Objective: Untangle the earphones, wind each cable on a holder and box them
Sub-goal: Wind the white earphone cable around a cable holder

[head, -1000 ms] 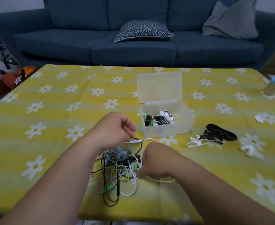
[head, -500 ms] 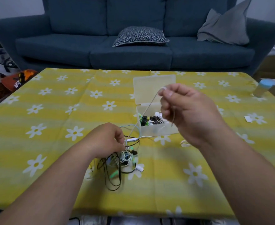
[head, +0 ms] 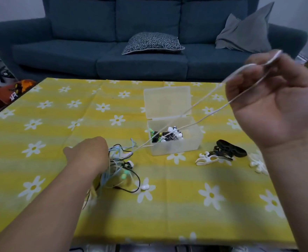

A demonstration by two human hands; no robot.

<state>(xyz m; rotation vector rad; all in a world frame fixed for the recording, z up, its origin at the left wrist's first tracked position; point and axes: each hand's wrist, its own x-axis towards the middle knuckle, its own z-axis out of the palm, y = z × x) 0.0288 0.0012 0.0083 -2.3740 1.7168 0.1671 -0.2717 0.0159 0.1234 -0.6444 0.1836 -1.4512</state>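
Plainly, with the right hand's (head: 277, 102) grip pinched on the white cable (head: 191, 108), high and taut, and the left hand (head: 89, 153) clamped on the tangle of earphones (head: 120, 171) on the surface (head: 58, 124), a harder pull may cinch a knot or tip the open box (head: 176, 146) beneath the line.

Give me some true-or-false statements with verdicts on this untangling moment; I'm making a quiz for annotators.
1. The right hand holds a white cable raised above the table. True.
2. The plastic box is closed. False: its lid stands open.
3. The left hand holds the tangle on the table. True.
4. The box is empty. False: wound earphones lie inside.
5. The spare holders lie left of the box. False: they lie to its right.
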